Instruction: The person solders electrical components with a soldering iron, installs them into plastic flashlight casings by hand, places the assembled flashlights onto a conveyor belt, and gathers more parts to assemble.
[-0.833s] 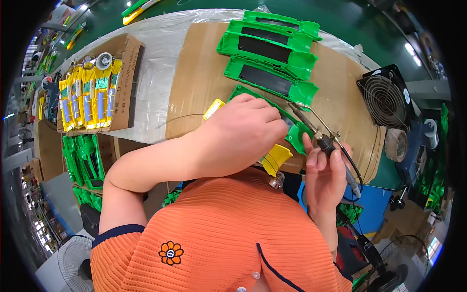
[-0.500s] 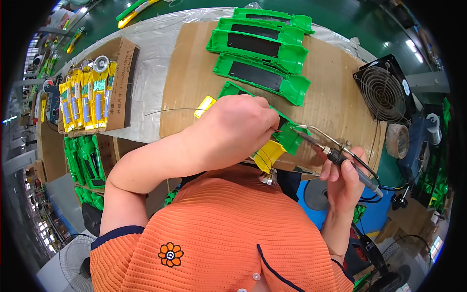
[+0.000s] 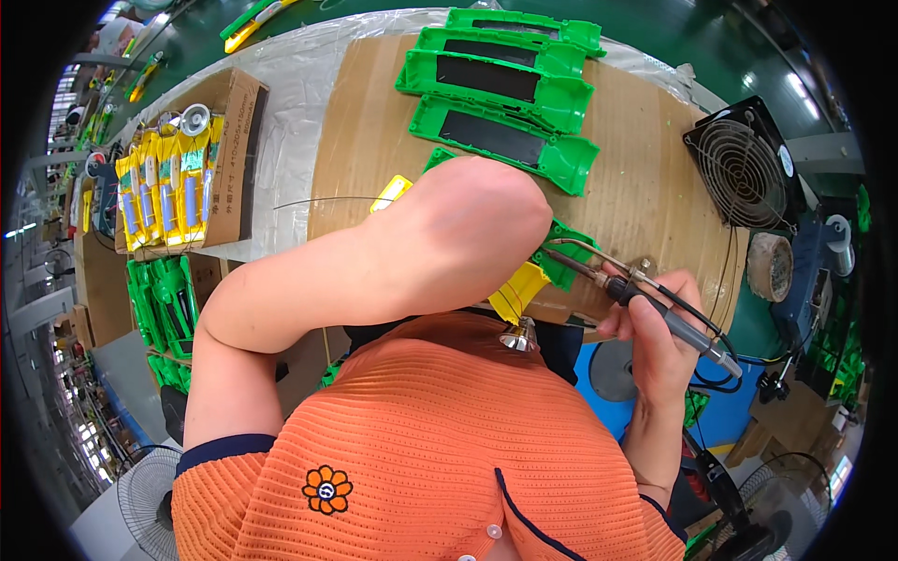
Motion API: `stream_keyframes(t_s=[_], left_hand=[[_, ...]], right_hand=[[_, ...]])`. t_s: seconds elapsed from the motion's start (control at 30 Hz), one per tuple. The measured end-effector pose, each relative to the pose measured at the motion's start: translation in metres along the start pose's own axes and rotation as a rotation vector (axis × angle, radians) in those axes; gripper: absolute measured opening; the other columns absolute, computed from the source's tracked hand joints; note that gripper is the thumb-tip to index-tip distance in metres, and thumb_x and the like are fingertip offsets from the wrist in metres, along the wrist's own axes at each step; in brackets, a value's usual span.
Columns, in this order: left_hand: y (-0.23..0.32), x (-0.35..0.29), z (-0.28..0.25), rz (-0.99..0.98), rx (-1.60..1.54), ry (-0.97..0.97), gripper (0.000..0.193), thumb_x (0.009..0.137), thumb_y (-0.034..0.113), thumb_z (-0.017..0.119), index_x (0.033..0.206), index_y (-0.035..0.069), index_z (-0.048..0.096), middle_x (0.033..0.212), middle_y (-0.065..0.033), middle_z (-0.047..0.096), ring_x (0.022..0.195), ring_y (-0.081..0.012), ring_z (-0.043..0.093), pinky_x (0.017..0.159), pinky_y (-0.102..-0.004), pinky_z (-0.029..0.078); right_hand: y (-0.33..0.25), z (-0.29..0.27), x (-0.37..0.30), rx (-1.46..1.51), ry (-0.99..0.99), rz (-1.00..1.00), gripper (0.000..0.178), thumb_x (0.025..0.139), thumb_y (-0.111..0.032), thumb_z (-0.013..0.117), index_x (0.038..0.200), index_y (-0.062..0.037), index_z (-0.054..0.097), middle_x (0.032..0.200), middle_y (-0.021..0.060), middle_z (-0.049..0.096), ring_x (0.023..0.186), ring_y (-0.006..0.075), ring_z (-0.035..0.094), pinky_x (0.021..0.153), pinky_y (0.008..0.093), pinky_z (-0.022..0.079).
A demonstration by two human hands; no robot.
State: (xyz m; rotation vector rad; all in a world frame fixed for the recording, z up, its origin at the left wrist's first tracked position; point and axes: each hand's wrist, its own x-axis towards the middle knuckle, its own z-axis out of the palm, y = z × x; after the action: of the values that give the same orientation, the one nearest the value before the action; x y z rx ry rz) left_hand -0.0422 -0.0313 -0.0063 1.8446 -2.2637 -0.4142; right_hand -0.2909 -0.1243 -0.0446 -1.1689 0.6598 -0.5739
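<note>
In my right hand is a soldering iron with a thin curved metal tube fixed along it; its tip points left at a green plastic housing on the cardboard. My left hand is curled over that housing, its back toward me. It hides its own fingertips, whatever they pinch, and most of the housing. Just below the hand sits a yellow plastic piece with thin wires, and a silvery cone-shaped part hangs at the table edge. Another yellow piece shows left of the hand, near a thin dark wire.
Several green housings with black panels lie in a row farther up the cardboard. At right stand a black fan and a round roll. A carton at left holds yellow assemblies; green shells are stacked below it.
My left hand has rolled over so its fingers, visible in a pinch before, are now hidden. The soldering iron and my right hand have shifted slightly to the left.
</note>
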Motion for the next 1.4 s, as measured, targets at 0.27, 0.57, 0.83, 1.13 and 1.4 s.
stream_keyframes(t_s=[0.27, 0.57, 0.83, 1.13, 1.4], left_hand=[[-0.001, 0.002, 0.001, -0.001, 0.014, 0.011, 0.011, 0.076, 0.010, 0.063, 0.069, 0.002, 0.063, 0.068, -0.0164, 0.060, 0.070, -0.0337, 0.063, 0.067, -0.0422, 0.052], [0.000, 0.003, -0.002, 0.038, -0.009, 0.067, 0.007, 0.073, 0.008, 0.065, 0.070, 0.001, 0.064, 0.069, -0.0178, 0.061, 0.071, -0.0352, 0.063, 0.067, -0.0427, 0.051], [0.002, 0.003, -0.002, 0.012, 0.028, 0.046, 0.006, 0.070, 0.007, 0.065, 0.069, 0.001, 0.064, 0.069, -0.0177, 0.061, 0.070, -0.0350, 0.064, 0.066, -0.0420, 0.052], [0.002, 0.002, 0.000, 0.003, 0.034, 0.034, 0.005, 0.069, 0.006, 0.064, 0.068, 0.002, 0.063, 0.069, -0.0168, 0.062, 0.070, -0.0340, 0.064, 0.065, -0.0411, 0.052], [-0.006, 0.003, 0.006, -0.096, 0.070, 0.151, 0.006, 0.071, 0.007, 0.062, 0.067, 0.002, 0.063, 0.066, -0.0151, 0.060, 0.069, -0.0331, 0.063, 0.066, -0.0423, 0.052]], right_hand=[[-0.006, 0.005, 0.004, -0.048, 0.034, 0.074, 0.015, 0.089, 0.003, 0.061, 0.095, 0.0002, 0.047, 0.077, 0.0112, 0.064, 0.062, 0.0160, 0.064, 0.054, 0.0242, 0.049], [-0.007, 0.010, 0.004, -0.086, 0.058, 0.082, 0.014, 0.090, -0.001, 0.061, 0.094, -0.0006, 0.048, 0.075, 0.0092, 0.063, 0.061, 0.0145, 0.063, 0.052, 0.0230, 0.047], [0.000, 0.003, -0.001, 0.020, 0.060, -0.002, 0.013, 0.091, -0.002, 0.058, 0.096, -0.0007, 0.047, 0.074, 0.0120, 0.062, 0.058, 0.0178, 0.061, 0.053, 0.0282, 0.051], [0.006, 0.036, -0.005, 0.464, 0.208, 0.017, 0.012, 0.098, -0.013, 0.054, 0.103, -0.0045, 0.047, 0.070, 0.0056, 0.054, 0.073, 0.0217, 0.064, 0.109, 0.0569, 0.039], [0.014, 0.037, 0.016, 0.533, 0.135, -0.071, 0.007, 0.100, -0.015, 0.049, 0.100, -0.0075, 0.051, 0.068, 0.0033, 0.052, 0.076, 0.0224, 0.065, 0.111, 0.0588, 0.035]])
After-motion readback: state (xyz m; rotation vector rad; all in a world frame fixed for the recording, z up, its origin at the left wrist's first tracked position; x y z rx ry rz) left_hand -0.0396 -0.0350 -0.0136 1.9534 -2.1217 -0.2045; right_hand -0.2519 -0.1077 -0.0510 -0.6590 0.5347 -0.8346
